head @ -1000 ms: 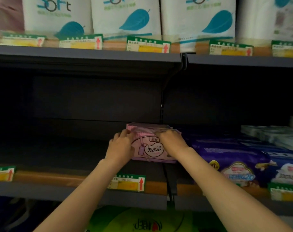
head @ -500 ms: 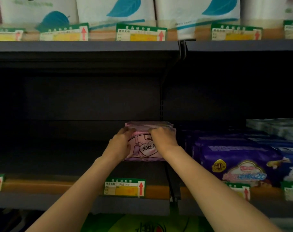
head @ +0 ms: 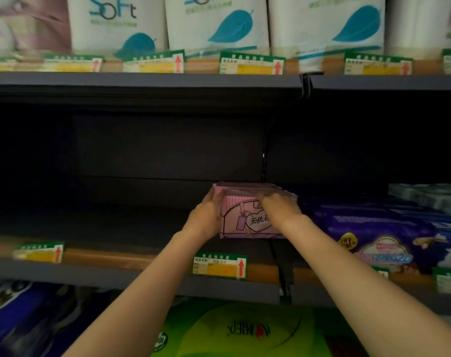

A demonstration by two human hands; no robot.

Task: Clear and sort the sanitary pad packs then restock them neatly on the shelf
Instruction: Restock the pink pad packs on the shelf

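Pink pad pack (head: pixel 247 217) at frame centre, standing on middle shelf (head: pixel 131 275), just left of purple packs (head: pixel 373 235). Left hand (head: pixel 206 217) cups left end, right hand (head: pixel 281 208) lies over top right; fingers seem curled onto pack, view dim. Two-sided hold likely to square pack against neighbours, label forward.

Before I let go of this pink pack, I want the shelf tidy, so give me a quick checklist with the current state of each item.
1. Pink pack upright, front facing out: ok.
2. Left hand steadying its left side: ok.
3. Right hand holding its top right: ok.
4. Pack resting fully on the shelf: cannot tell.
5. Snug against the purple packs: cannot tell, hidden by the right arm.
6. Free space to its left for more packs: ok.
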